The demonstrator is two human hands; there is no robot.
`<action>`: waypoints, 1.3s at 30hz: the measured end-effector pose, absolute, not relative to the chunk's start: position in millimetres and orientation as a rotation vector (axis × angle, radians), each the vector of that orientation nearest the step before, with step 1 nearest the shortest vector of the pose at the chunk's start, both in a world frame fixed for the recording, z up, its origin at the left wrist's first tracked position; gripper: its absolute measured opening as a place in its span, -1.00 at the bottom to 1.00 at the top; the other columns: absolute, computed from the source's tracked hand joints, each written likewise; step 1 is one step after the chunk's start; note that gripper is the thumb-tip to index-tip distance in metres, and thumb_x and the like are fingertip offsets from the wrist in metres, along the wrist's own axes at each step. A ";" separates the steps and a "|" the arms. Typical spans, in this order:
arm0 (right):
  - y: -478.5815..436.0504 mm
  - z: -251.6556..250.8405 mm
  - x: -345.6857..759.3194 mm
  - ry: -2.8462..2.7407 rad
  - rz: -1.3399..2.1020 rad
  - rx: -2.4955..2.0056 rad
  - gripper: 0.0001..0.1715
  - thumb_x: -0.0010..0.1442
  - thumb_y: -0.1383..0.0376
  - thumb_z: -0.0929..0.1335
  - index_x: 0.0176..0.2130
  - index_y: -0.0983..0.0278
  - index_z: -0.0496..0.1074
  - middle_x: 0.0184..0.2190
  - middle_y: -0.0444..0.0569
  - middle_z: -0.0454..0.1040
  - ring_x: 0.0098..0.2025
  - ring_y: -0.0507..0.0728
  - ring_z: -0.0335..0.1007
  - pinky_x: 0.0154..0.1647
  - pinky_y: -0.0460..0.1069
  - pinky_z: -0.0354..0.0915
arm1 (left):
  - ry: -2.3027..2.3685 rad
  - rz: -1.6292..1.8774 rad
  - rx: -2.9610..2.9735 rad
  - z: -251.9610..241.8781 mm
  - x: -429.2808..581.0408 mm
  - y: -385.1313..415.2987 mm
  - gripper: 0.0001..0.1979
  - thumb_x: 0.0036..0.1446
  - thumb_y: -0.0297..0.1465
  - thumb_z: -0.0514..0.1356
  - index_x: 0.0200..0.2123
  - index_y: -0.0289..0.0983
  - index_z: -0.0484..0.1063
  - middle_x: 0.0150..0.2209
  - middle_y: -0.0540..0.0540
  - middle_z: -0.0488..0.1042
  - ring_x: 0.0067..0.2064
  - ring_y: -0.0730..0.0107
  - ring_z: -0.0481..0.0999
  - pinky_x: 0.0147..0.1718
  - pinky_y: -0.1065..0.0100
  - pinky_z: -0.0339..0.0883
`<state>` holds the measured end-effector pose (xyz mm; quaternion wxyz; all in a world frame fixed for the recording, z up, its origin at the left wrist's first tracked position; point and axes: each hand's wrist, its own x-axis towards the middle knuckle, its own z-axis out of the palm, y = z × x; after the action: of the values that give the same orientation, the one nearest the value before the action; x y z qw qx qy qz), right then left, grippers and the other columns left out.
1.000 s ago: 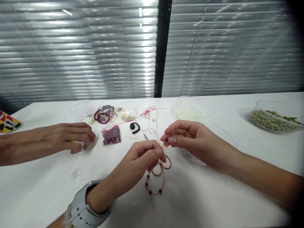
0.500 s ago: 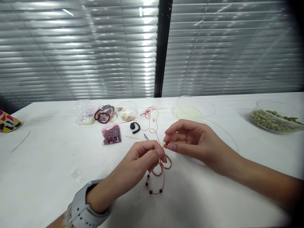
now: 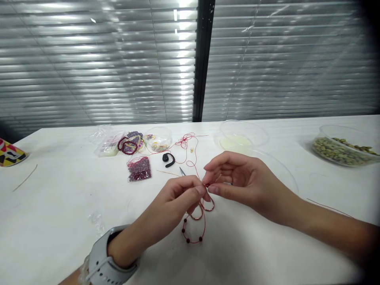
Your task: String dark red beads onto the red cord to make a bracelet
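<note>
White slatted blinds [image 3: 118, 59] close off the room behind a white table [image 3: 53, 221], and you work at its near side. Nearest you, a grey smartwatch [image 3: 102, 253] sits on your left wrist. Your left hand [image 3: 166, 202] is closed in a pinch, thumb and forefinger on the red beaded cord [image 3: 193, 242] right where it meets your right hand [image 3: 246, 184]. That hand's thumb and forefinger grip a small dark red bead [image 3: 206, 185], while its other fingers curl loosely. Below the pinch, the cord lies in loops on the table, with dark beads spaced along its lowest loop. Keep both pinches tight and close together, so the bead sits firm on a short, steady length of cord. Beyond your hands lie a slim steel point [image 3: 181, 171], too small to identify, a black earhook earpiece [image 3: 168, 159], a bag of dark red beads [image 3: 139, 169], beaded bracelets [image 3: 129, 146] and a clear bowl of green beans [image 3: 326, 128].
</note>
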<state>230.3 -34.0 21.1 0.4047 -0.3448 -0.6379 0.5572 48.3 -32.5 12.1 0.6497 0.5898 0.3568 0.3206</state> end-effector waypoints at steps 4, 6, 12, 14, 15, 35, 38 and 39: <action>-37.3 21.8 229.6 -1.613 1.305 -0.937 -0.78 0.07 0.41 0.43 -0.26 0.15 0.42 -0.36 -0.18 0.56 -0.27 0.03 0.49 -0.27 -0.07 0.39 | 0.784 0.648 1.369 11.3 47.3 -32.3 -0.78 0.18 -0.38 0.07 -0.49 -0.30 0.37 -0.56 0.08 0.24 -0.55 0.57 0.10 -0.58 0.48 0.00; -39.1 21.6 228.8 -1.629 1.211 -0.963 -0.80 0.06 0.42 0.44 -0.29 0.15 0.44 -0.40 -0.19 0.56 -0.30 0.03 0.50 -0.29 -0.08 0.38 | 0.790 0.651 1.380 11.3 46.7 -32.2 -0.81 0.19 -0.37 0.09 -0.43 -0.30 0.39 -0.52 0.07 0.28 -0.51 0.57 0.15 -0.55 0.49 0.05; -42.8 20.5 227.2 -1.753 0.865 -0.966 -0.77 0.08 0.46 0.42 -0.31 0.11 0.46 -0.42 -0.24 0.53 -0.35 -0.04 0.45 -0.31 -0.15 0.35 | 0.791 0.741 1.405 9.8 44.1 -31.3 -0.86 0.18 -0.30 0.14 -0.24 -0.24 0.36 -0.36 0.01 0.35 -0.30 0.44 0.34 -0.35 0.43 0.25; -43.2 20.6 226.4 -1.805 0.754 -0.963 -0.83 0.11 0.43 0.40 -0.32 0.14 0.45 -0.44 -0.23 0.52 -0.38 -0.04 0.44 -0.34 -0.15 0.35 | 0.776 0.766 1.431 8.9 42.8 -30.7 -0.84 0.20 -0.28 0.12 -0.22 -0.23 0.37 -0.34 0.00 0.34 -0.27 0.42 0.34 -0.27 0.39 0.25; -43.5 20.7 226.0 -1.829 0.693 -0.957 -0.86 0.12 0.42 0.39 -0.33 0.16 0.45 -0.45 -0.22 0.52 -0.40 -0.04 0.43 -0.37 -0.15 0.35 | 0.764 0.781 1.442 8.5 42.2 -30.4 -0.84 0.21 -0.28 0.11 -0.22 -0.23 0.37 -0.33 0.00 0.34 -0.24 0.40 0.34 -0.23 0.38 0.25; -50.7 31.9 228.3 -2.069 -0.141 -0.814 -0.70 0.09 0.58 0.32 -0.29 0.21 0.44 -0.44 -0.22 0.59 -0.42 -0.06 0.50 -0.43 -0.19 0.37 | 0.700 0.815 1.393 0.3 44.3 -29.8 -0.91 0.17 -0.37 0.18 -0.33 -0.26 0.43 -0.41 -0.02 0.52 -0.34 0.44 0.45 -0.36 0.41 0.29; -46.0 44.2 238.4 -2.016 -0.155 -0.933 -0.78 0.10 0.47 0.38 -0.23 0.20 0.47 -0.37 -0.20 0.59 -0.39 -0.04 0.50 -0.41 -0.17 0.37 | 0.793 0.895 1.315 2.3 45.9 -27.7 -0.92 0.16 -0.38 0.20 -0.37 -0.26 0.43 -0.44 0.02 0.52 -0.36 0.50 0.46 -0.35 0.46 0.29; -44.3 50.3 243.7 -1.983 -0.163 -0.985 -0.81 0.11 0.43 0.38 -0.23 0.20 0.47 -0.34 -0.17 0.58 -0.38 -0.03 0.48 -0.43 -0.16 0.36 | 0.820 0.912 1.296 3.2 46.5 -27.4 -0.92 0.16 -0.39 0.20 -0.38 -0.26 0.43 -0.45 0.03 0.51 -0.35 0.52 0.46 -0.34 0.48 0.29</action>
<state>243.7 -44.3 50.3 0.4445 -0.3973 -0.8002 -0.0656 46.5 -27.4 3.2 0.6277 0.5653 0.3579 0.3979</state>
